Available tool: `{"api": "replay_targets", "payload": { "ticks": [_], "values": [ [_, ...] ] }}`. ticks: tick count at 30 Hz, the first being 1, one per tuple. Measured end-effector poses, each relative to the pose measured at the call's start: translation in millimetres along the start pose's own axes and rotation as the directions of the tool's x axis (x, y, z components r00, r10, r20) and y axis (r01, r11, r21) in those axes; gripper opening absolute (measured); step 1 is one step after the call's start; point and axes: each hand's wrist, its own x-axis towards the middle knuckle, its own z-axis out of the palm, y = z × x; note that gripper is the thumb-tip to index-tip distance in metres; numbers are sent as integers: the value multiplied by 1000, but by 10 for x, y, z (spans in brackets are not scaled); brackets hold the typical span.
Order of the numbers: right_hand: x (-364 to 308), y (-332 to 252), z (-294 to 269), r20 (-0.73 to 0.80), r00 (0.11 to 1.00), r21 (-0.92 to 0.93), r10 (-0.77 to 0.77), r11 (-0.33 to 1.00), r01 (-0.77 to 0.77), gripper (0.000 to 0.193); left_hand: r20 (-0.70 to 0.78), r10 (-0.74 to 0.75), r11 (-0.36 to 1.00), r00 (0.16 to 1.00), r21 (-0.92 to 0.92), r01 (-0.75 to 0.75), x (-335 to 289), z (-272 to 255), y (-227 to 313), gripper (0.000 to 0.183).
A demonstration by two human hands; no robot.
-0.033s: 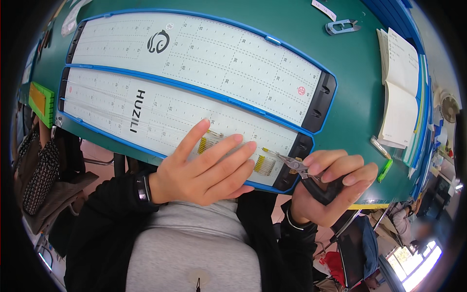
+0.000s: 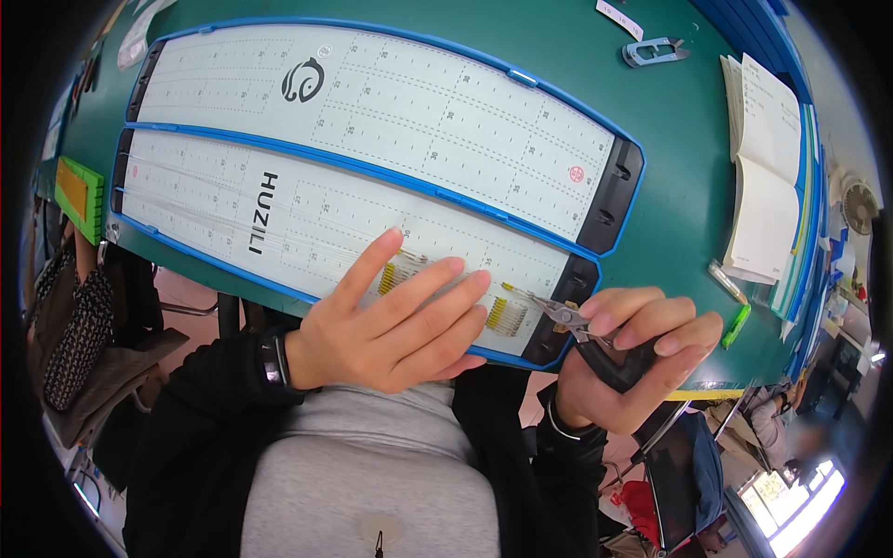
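An unfolded long case with blue rims and two white gridded panels (image 2: 237,102) lies across the table. Over its nearer panel, my left hand (image 2: 395,325) is spread, fingers apart, partly covering a row of small yellow-bound fish hooks (image 2: 389,279). A second row of similar hooks (image 2: 505,317) sits closer to the panel's right end. My right hand (image 2: 642,353) grips small pliers (image 2: 609,365) with dark handles. Their tips reach a single yellow-bound hook (image 2: 514,287) above that second row; whether they pinch it I cannot tell. Fine clear lines run leftward along the panel.
On the green table (image 2: 684,200), thread snips (image 2: 654,52) lie at the far right. An open notebook (image 2: 767,186) rests at the right edge, near a green-and-clear pen (image 2: 735,325). A green block with an orange face (image 2: 79,197) is at the left edge.
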Motion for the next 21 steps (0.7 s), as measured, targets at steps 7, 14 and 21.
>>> {"api": "replay_targets", "payload": {
  "ticks": [7,14,21],
  "values": [
    [-4,5,-10,-15,1000,30,-11,999,11,27,9,29,999,1000,-21,-29,-2,5,-5,36],
    [9,30,2,-19,1000,48,-9,999,10,27,-21,12,997,1000,-76,-14,4,28,-7,35],
    [6,9,35,0,1000,-42,-23,999,23,28,8,-11,995,1000,-103,11,17,-12,-19,41]
  ]
}}
